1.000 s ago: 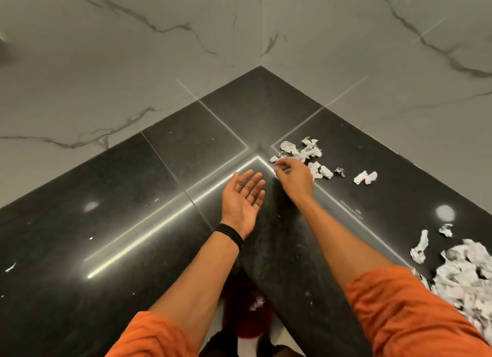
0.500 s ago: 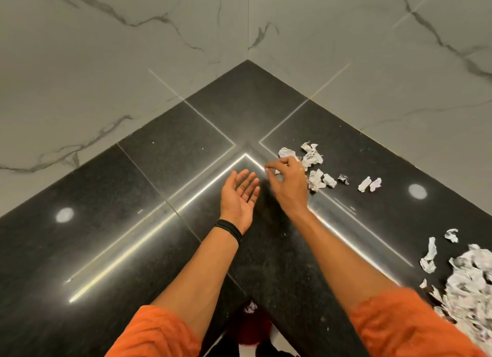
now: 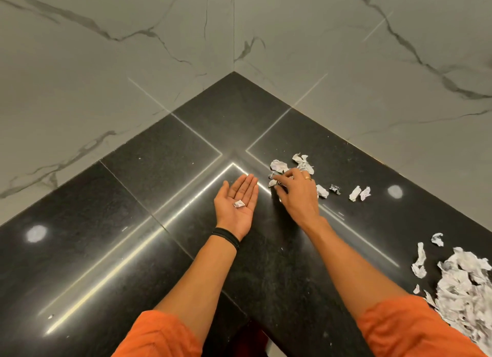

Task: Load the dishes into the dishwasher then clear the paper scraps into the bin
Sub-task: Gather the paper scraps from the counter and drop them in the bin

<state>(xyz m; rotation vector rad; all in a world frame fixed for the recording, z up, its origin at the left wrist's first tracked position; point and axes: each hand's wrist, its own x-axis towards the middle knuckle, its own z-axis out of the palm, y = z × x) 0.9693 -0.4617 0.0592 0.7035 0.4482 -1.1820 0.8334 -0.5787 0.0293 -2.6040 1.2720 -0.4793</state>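
Two grey-veined marble walls (image 3: 106, 63) meet in a corner at twelve o'clock. The black polished table (image 3: 119, 263) spreads out from that corner toward eight and four o'clock. At four o'clock, against the frame's edge, lies the big heap of paper scraps (image 3: 463, 284), with a few loose strips just beside it at its ten o'clock. Both arms reach in from six o'clock in rolled orange sleeves (image 3: 159, 335).

The left hand (image 3: 237, 205) is turned palm up near the middle, its fingers straight and together, pointing to one o'clock. A black wristband (image 3: 226, 238) circles the wrist. One crumpled scrap (image 3: 238, 203) sits loose in the hollow of the palm, below the finger bases, with no finger bent over it.

The right hand (image 3: 298, 197) is palm down at three o'clock of the left, its fingers (image 3: 286, 174) bent and spread over the small cluster of scraps (image 3: 279, 166). Most of the cluster lies beyond the fingertips, at the hand's twelve o'clock. One small piece (image 3: 272, 183) lies right at the tips of forefinger and thumb, touching them — whether they have nipped it I cannot tell.

At the hand's three o'clock, apart from it, lie a dark scrap (image 3: 335, 189) and a white pair (image 3: 359, 193). A ring (image 3: 307, 177) shows on one finger.
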